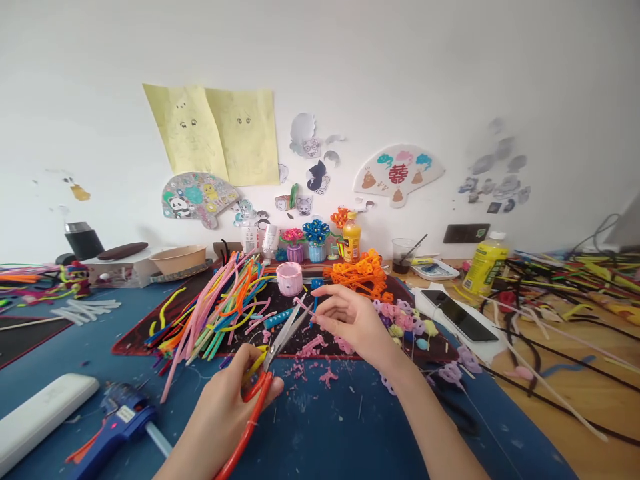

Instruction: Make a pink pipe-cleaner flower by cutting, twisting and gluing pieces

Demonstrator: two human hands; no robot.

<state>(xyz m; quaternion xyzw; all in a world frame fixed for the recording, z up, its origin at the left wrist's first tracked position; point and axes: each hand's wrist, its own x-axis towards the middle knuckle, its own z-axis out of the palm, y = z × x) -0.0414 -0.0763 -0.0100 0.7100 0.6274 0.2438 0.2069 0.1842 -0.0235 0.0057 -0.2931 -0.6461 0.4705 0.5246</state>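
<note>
My left hand (227, 393) is closed round the red handles of a pair of scissors (283, 343), whose blades point up and away, slightly parted. Just beyond the blade tips, my right hand (353, 327) pinches what looks like a short pink pipe cleaner (304, 306) between thumb and fingers. It lies across the blades; whether it is cut I cannot tell. Behind them stands a small pink cup-shaped piece (289, 280). Pink trimmings (313, 347) lie scattered on the dark mat below my right hand.
Loose coloured pipe cleaners (215, 307) are heaped left, orange ones (367, 277) behind right. Purple and pink flower shapes (407, 320) lie right, beside a phone (463, 317). A blue glue gun (117, 420) and a white case (45, 420) lie at front left. A yellow bottle (484, 267) stands right.
</note>
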